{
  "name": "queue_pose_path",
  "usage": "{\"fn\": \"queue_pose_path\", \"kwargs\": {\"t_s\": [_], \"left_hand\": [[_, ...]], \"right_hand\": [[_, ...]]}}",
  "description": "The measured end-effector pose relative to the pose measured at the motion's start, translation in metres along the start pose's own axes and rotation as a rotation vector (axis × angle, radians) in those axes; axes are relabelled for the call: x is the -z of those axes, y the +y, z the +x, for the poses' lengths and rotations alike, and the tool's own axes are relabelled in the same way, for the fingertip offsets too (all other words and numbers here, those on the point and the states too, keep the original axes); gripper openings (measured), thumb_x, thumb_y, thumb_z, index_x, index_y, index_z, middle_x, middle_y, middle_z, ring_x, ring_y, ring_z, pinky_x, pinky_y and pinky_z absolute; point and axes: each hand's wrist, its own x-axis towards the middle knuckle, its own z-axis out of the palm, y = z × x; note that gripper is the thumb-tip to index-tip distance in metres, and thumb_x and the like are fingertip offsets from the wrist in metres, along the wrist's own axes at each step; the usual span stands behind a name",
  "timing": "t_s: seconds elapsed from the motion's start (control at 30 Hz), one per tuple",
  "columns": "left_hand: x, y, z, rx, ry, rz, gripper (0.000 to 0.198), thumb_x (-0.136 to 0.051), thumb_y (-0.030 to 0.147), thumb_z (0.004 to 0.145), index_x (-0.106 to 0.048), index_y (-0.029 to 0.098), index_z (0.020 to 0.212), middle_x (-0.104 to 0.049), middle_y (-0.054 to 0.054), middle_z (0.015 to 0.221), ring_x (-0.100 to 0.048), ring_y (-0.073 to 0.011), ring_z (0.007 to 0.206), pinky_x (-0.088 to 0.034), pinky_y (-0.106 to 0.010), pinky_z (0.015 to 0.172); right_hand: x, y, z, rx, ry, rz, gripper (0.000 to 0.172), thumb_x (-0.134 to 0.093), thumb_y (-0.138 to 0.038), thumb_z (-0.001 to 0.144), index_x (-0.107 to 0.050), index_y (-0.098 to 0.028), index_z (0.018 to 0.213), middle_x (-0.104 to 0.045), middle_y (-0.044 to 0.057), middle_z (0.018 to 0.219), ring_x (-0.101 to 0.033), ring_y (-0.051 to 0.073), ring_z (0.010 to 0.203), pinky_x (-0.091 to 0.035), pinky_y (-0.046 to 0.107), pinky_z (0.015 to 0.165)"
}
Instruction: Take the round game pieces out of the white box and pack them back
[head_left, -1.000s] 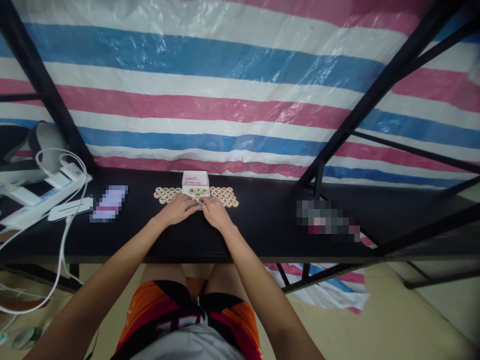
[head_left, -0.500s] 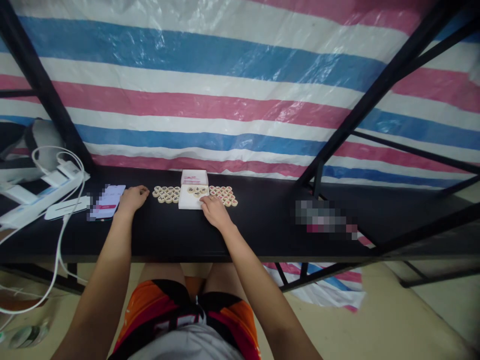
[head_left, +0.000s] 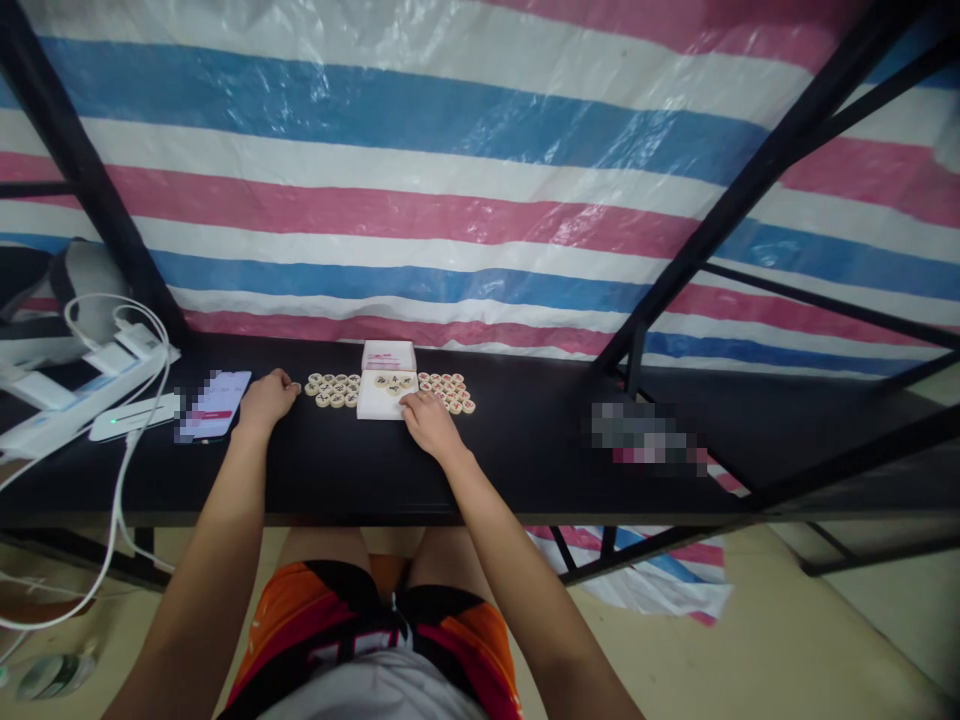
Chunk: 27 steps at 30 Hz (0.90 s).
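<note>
A small white box (head_left: 381,405) stands open on the black table, its lid tipped back. Several round xiangqi pieces (head_left: 395,381) with dark characters lie in its far part. My right hand (head_left: 431,420) grips the box at its near right corner, fingers bent over the side. To the left of the box are rows of dark-marked pieces (head_left: 331,387); red-marked pieces (head_left: 450,385) sit to its right, close to my right hand. My left hand (head_left: 271,400) rests between the phone and the left rows, fingers curled. A pale bit shows at its fingertips, too small to make out.
A lit phone (head_left: 223,400) lies left of my left hand. Beyond it are a white flat device (head_left: 135,416) and a power strip (head_left: 97,375) with looping cables. A blurred-out object (head_left: 649,435) is at the right. Black metal posts (head_left: 720,230) frame the table before a striped sheet (head_left: 420,220).
The fingers of my left hand have curled in more, and a pale bit now shows beside them. My right hand stays at the box corner.
</note>
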Motion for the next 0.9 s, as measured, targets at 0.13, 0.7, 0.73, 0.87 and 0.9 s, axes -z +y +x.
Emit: {"fn": "queue_pose_path", "kwargs": {"t_s": [0.13,0.7,0.73,0.87,0.9], "left_hand": [[-0.0015,-0.0004,0.0004,0.002,-0.023,-0.002,0.026,-0.049,0.039,0.080,-0.063,0.020,0.091,-0.070,-0.012,0.095,-0.064,-0.0306,0.093,-0.048,-0.035,0.074],[0.0012,-0.0020,0.0019,0.115,-0.044,-0.027,0.033,-0.054,0.042,0.072,-0.067,0.020,0.092,-0.070,-0.014,0.098,-0.064,-0.0326,0.095,-0.048,-0.037,0.074],[0.0014,-0.0015,0.0019,0.121,-0.050,-0.020,0.034,-0.054,0.044,0.072,-0.067,0.020,0.093,-0.070,-0.014,0.099,-0.064,-0.0328,0.095,-0.048,-0.038,0.074],[0.0009,-0.0010,0.0031,0.108,-0.074,-0.001,0.038,-0.053,0.048,0.071,-0.067,0.020,0.092,-0.069,-0.015,0.099,-0.064,-0.0341,0.095,-0.049,-0.039,0.074],[0.0009,-0.0012,0.0033,0.099,-0.077,0.000,0.038,-0.052,0.048,0.071,-0.067,0.020,0.091,-0.069,-0.015,0.099,-0.064,-0.0343,0.095,-0.049,-0.039,0.074]], "right_hand": [[-0.0004,0.0000,0.0001,0.008,0.007,-0.012,0.027,-0.039,-0.015,0.091,-0.065,-0.015,0.098,-0.064,0.009,0.094,-0.051,0.021,0.093,-0.037,0.033,0.088],[-0.0016,0.0009,-0.0002,0.009,0.005,0.003,0.025,-0.039,-0.016,0.091,-0.064,-0.016,0.094,-0.064,0.009,0.094,-0.052,0.021,0.093,-0.037,0.034,0.089],[-0.0012,0.0007,-0.0002,0.010,-0.002,0.002,0.025,-0.039,-0.016,0.092,-0.064,-0.016,0.094,-0.064,0.009,0.095,-0.052,0.021,0.093,-0.037,0.034,0.089],[-0.0002,-0.0005,-0.0003,0.008,-0.011,-0.012,0.025,-0.039,-0.016,0.092,-0.064,-0.015,0.095,-0.064,0.009,0.095,-0.052,0.021,0.094,-0.037,0.033,0.089],[-0.0001,-0.0008,-0.0004,0.006,-0.012,-0.015,0.025,-0.039,-0.016,0.092,-0.064,-0.015,0.095,-0.064,0.009,0.095,-0.052,0.021,0.094,-0.037,0.033,0.089]]}}
